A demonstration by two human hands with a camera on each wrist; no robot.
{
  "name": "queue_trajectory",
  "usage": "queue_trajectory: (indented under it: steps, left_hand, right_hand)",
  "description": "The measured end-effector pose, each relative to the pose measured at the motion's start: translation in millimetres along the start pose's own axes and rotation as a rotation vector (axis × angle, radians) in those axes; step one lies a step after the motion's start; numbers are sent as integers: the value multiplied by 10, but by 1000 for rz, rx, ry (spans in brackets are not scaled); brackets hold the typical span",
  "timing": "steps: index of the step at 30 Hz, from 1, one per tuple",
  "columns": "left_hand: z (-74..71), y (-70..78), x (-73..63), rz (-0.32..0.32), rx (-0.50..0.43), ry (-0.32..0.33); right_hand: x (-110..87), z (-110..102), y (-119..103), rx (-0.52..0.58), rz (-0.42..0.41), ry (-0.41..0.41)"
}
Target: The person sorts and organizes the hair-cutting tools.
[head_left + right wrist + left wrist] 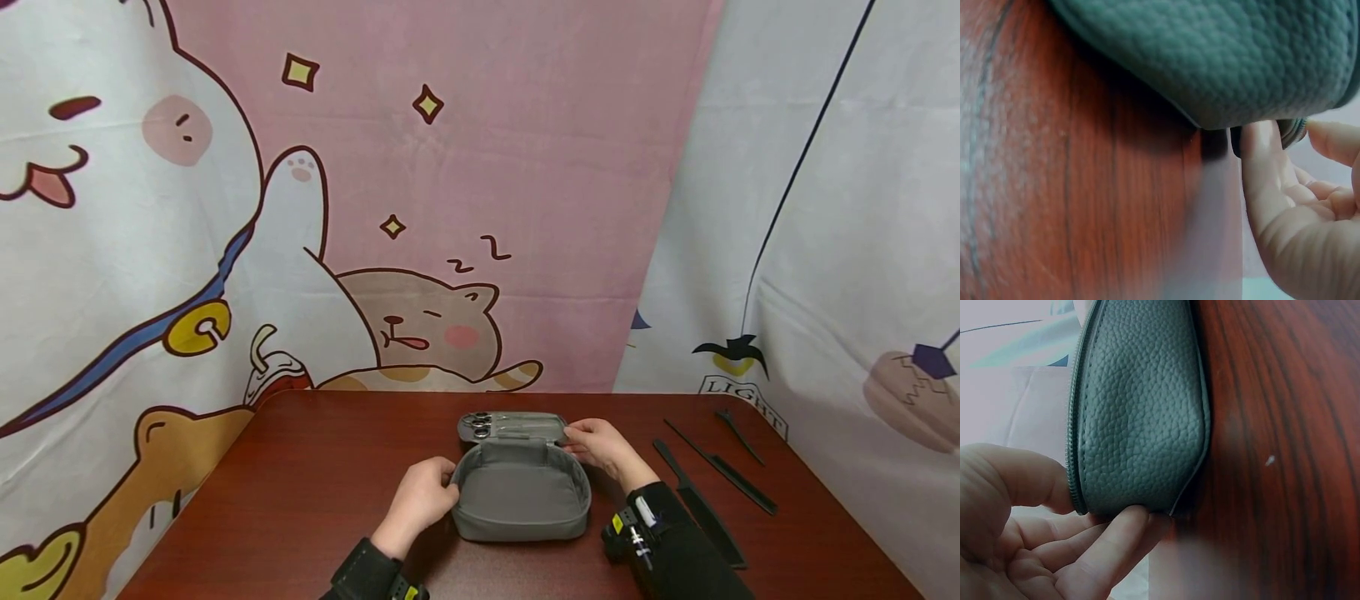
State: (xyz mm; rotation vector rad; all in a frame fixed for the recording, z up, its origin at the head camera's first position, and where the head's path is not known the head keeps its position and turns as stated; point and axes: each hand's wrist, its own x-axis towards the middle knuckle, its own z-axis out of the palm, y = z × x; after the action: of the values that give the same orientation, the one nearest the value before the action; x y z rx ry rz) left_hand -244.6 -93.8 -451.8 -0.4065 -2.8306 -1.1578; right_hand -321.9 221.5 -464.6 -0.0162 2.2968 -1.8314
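Note:
A grey zippered case (517,529) of pebbled leather lies unzipped on the table, its deep, bare base toward me. Its lid (551,425) is folded back on the far side; dark scissor-like finger rings (480,423) show at the lid's left, beside a clear pocket. My left hand (420,500) grips the base's left side, the thumb at the zipper edge (1074,425) and fingertips (1129,519) against the outer wall. My right hand (606,450) pinches the lid's right end between thumb and fingers; in the right wrist view the base's wall (1229,62) partly covers that spot.
To the right on the brown table (300,500) lie a black handled comb (701,508), a thin-tailed black comb (738,479) and a small, slim dark tool (738,435). A printed cloth (562,208) hangs behind the table's far edge.

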Motion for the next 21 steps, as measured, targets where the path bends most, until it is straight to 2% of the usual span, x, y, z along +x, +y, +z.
queue_trajectory:
  steps: [5, 9, 17, 21]
  left_hand:
    - [4, -3, -2, 11, 12, 11]
    - [5, -3, -2, 17, 20, 12]
    - [-3, 4, 1, 4, -1, -5]
    - [2, 1, 2, 0, -8, -5]
  right_hand:
    - [-28, -14, 2, -69, -14, 31]
    - [-77, -47, -2, -160, -59, 49]
    - [-223, -126, -63, -497, -158, 156]
    - [-299, -172, -85, -588, -201, 175]
